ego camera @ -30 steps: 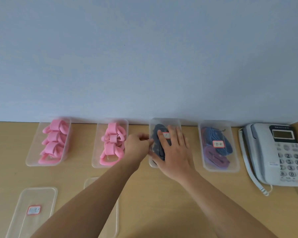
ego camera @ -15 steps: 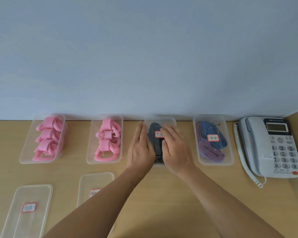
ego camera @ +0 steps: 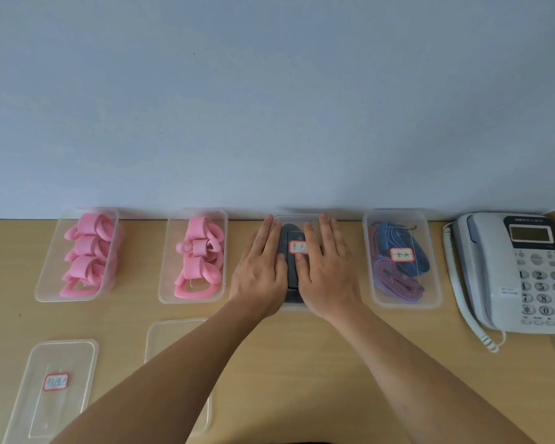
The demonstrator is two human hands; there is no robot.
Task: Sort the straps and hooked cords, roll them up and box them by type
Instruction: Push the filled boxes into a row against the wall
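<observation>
Left hand [ego camera: 259,277] has flattened from a fist; right hand [ego camera: 326,274] beside it, both with straight fingers pressing the labelled lid [ego camera: 298,248] onto the black-strap box [ego camera: 297,307]. Box sits left of the phone [ego camera: 513,274], past the lidded cord box [ego camera: 401,257]. Third box likely sealed; pink boxes unlidded.

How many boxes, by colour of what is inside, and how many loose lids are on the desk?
Boxes of pink straps: 2
Box of dark straps, under both hands: 1
Box of blue and purple cords: 1
Loose lids: 2
Total: 4 boxes, 2 loose lids
</observation>
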